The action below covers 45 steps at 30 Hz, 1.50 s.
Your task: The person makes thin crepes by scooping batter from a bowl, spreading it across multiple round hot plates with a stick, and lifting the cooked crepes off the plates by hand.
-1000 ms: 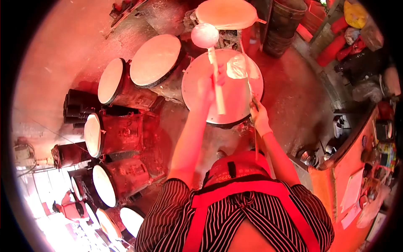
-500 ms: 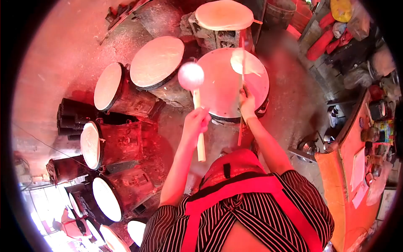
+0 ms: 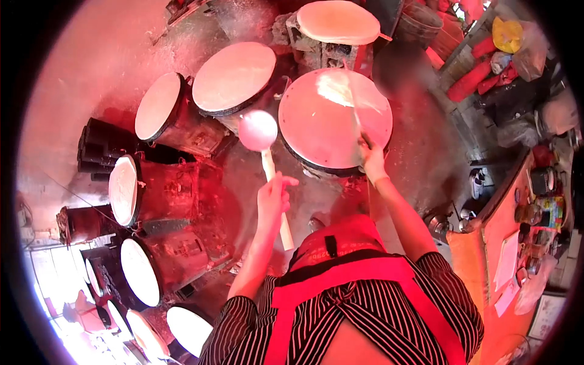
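Note:
My left hand (image 3: pixel 272 198) is wrapped round the wooden handle of a ladle (image 3: pixel 258 130) with a round, pale bowl. One finger sticks out to the right. The ladle is in the air, just left of a round griddle (image 3: pixel 310 137) on a barrel-like stove. My right hand (image 3: pixel 372 157) grips a long thin stick (image 3: pixel 353 100) at the griddle's right edge, and the stick reaches over its top. A bright, pale patch (image 3: pixel 336 91), like batter or glare, lies at the griddle's far side.
More round-topped stoves stand in an arc: one far ahead (image 3: pixel 337 23), others to the left (image 3: pixel 234 79) (image 3: pixel 159 108) (image 3: pixel 125 190) (image 3: pixel 141 272). At right is an orange-covered table (image 3: pixel 474 261) with papers and jars. Another person (image 3: pixel 88 313) is at lower left.
The ladle has moved left and down, away from the griddle. My right hand has shifted slightly right and down with the stick. The pale patch looks wider and farther left.

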Motion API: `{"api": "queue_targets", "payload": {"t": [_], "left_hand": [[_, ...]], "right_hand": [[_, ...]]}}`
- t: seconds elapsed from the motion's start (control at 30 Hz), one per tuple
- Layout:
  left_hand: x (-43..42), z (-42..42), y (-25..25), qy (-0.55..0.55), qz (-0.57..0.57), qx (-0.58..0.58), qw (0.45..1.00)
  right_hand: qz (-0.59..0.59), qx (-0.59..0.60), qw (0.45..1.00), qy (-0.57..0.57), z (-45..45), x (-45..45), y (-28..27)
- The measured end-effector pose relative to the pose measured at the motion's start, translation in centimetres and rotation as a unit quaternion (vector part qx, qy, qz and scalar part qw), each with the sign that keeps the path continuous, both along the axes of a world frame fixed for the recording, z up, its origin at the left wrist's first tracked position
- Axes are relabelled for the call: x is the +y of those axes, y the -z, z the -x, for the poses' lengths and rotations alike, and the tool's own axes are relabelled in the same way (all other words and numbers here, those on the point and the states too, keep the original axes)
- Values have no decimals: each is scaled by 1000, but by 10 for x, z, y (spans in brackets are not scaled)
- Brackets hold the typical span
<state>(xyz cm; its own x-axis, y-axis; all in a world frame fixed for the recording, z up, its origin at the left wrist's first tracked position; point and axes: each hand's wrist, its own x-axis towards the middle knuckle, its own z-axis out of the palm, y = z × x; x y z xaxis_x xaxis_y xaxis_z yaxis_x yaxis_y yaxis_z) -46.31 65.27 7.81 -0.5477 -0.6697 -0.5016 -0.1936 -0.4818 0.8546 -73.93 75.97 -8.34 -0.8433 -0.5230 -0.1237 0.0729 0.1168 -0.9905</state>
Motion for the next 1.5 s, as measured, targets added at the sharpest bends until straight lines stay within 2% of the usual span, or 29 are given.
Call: {"api": "queue_targets", "payload": {"t": [0.1,0.2,0.27,0.33,0.37,0.47,0.5,0.57,0.63,0.67,0.77,0.8,0.83,0.87,0.93,0.97,1.07,1.2,1.27,1.3,1.33,1.4,1.47,1.5], "left_hand": [[30,-9,36,-38,42,-62,996],[63,-16,59,-119,46,-73,989],[82,-21,72,-184,21,-66,981],[102,-23,81,-255,-23,-54,965],[112,-21,80,-268,-26,-51,962],[136,-4,77,-353,-54,-62,932],[142,0,78,-365,-57,-49,928],[159,4,82,-389,-66,-24,918],[174,10,84,-401,-57,-22,914],[181,12,83,-406,-51,-19,912],[191,21,82,-444,-64,-44,892],[194,22,80,-461,-74,-46,883],[196,22,77,-453,-74,-55,887],[198,21,77,-442,-69,-63,892],[200,16,78,-419,-60,-84,902],[200,15,73,-410,-66,-83,906],[208,18,56,-395,-59,-98,912],[227,22,48,-415,-55,-135,898],[237,23,45,-423,-67,-141,893],[241,23,42,-427,-77,-142,890],[245,24,40,-430,-86,-142,888],[249,27,33,-432,-105,-138,885],[250,29,25,-417,-110,-151,889],[248,26,28,-403,-94,-157,897]], "right_hand": [[-11,-71,993,-93,9,-23,-31],[-30,-185,966,-176,18,14,-83],[-40,-261,947,-184,42,49,-99],[-3,-168,985,-39,64,57,-54],[59,-103,993,-26,83,58,-29],[-57,91,984,-143,120,36,11],[-63,34,974,-217,116,17,6],[-121,-29,960,-251,100,-7,-17],[-123,-48,944,-303,97,-10,-29],[-97,-10,933,-347,99,-1,-34],[-81,-95,878,-462,133,32,-58],[-106,-151,879,-440,143,39,-75],[-131,-207,877,-413,153,47,-91],[-142,-193,911,-334,157,46,-91],[-60,-170,957,-229,171,23,-71],[-115,-131,949,-263,175,15,-81],[-180,-168,872,-423,172,-3,-60],[-146,-234,807,-523,188,36,-94],[-214,-187,805,-521,218,36,-90],[-189,-184,832,-488,225,32,-86],[-157,-146,847,-486,238,18,-50],[-110,-168,891,-408,215,-1,-83],[-208,-177,843,-463,206,-1,-69],[-166,-163,831,-505,196,20,-70]]}}
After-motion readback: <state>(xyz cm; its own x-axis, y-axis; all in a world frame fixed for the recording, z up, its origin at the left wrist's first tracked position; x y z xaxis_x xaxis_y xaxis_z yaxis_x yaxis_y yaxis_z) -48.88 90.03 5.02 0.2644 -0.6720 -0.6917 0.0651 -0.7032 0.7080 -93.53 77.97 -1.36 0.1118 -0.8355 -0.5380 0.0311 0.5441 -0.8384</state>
